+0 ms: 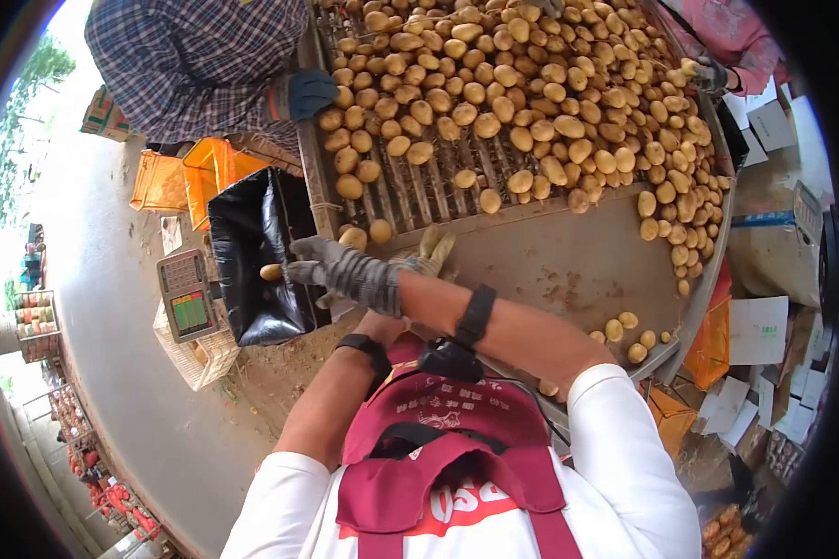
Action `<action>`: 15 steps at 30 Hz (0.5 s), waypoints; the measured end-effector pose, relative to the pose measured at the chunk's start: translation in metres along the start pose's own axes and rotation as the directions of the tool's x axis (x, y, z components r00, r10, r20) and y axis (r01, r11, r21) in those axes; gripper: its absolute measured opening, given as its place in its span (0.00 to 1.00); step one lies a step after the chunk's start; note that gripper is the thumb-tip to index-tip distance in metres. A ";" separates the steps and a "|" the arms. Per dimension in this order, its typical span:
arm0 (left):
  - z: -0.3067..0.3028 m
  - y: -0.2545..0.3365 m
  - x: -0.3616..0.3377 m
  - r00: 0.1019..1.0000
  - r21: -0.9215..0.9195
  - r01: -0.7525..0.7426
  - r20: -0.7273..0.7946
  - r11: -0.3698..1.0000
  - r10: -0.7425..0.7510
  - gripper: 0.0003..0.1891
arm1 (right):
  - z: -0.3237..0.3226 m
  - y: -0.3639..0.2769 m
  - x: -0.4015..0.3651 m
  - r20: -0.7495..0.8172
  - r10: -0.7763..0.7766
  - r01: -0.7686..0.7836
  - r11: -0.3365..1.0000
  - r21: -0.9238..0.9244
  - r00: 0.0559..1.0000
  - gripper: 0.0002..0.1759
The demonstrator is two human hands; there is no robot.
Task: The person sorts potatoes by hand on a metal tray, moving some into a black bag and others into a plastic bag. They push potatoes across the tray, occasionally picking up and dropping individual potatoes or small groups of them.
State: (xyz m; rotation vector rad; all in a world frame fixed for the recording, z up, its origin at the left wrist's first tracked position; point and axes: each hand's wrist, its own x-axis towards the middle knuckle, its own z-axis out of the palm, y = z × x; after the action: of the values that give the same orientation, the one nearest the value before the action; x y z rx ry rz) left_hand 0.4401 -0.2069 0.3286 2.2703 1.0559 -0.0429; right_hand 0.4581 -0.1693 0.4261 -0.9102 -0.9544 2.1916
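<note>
Right hand [340,267] loose-fingered beyond the tabletop's [522,270] left edge, this potato [270,272] could bruise hitting the black liner [240,219] too hard, and I can't tell the left hand's [434,252] grip!

Produce packing yard: potatoes [573,128], scale [191,312], crates [158,182].

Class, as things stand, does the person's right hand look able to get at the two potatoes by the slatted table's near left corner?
Probably yes: the two potatoes lie close beyond the gloved right hand, and nothing visible stands between.
</note>
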 end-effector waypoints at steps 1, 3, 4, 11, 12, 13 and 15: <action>0.021 -0.016 0.003 1.000 -0.033 -0.011 0.028 0.999 0.012 0.30 | -0.016 -0.007 -0.016 -0.062 -0.004 0.000 0.998 -0.062 0.998 0.38; 0.029 -0.025 0.002 0.998 -0.076 -0.002 0.070 0.997 0.007 0.29 | -0.064 -0.008 -0.034 -0.153 -0.086 0.032 0.944 -0.328 0.984 0.25; 0.019 -0.019 -0.002 0.997 -0.089 0.011 0.083 0.996 -0.004 0.28 | -0.090 -0.016 -0.048 -0.222 -0.168 0.071 0.919 -0.388 0.960 0.25; -0.035 0.029 -0.010 0.996 0.110 -0.002 -0.085 0.994 0.012 0.27 | -0.282 -0.062 -0.167 -0.395 -0.831 -0.559 0.125 -0.819 0.393 0.28; -0.035 0.029 -0.010 0.988 0.102 -0.036 -0.149 0.994 0.051 0.28 | -0.294 -0.054 -0.184 -0.393 -0.831 -0.559 0.124 -0.820 0.394 0.28; -0.035 0.029 -0.009 0.987 0.101 -0.035 -0.153 0.994 0.050 0.28 | -0.303 -0.040 -0.200 -0.468 -0.801 -0.667 0.119 -0.736 0.374 0.29; -0.037 0.030 -0.010 0.988 0.106 -0.032 -0.145 0.994 0.047 0.28 | -0.291 -0.019 -0.216 -0.533 -0.770 -0.762 0.096 -0.640 0.351 0.31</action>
State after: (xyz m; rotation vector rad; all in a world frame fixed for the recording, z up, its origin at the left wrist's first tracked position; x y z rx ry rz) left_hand 0.4459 -0.2078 0.3773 2.4183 1.1063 0.0898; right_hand 0.8149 -0.1993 0.3680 -2.4061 -1.6366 -0.1395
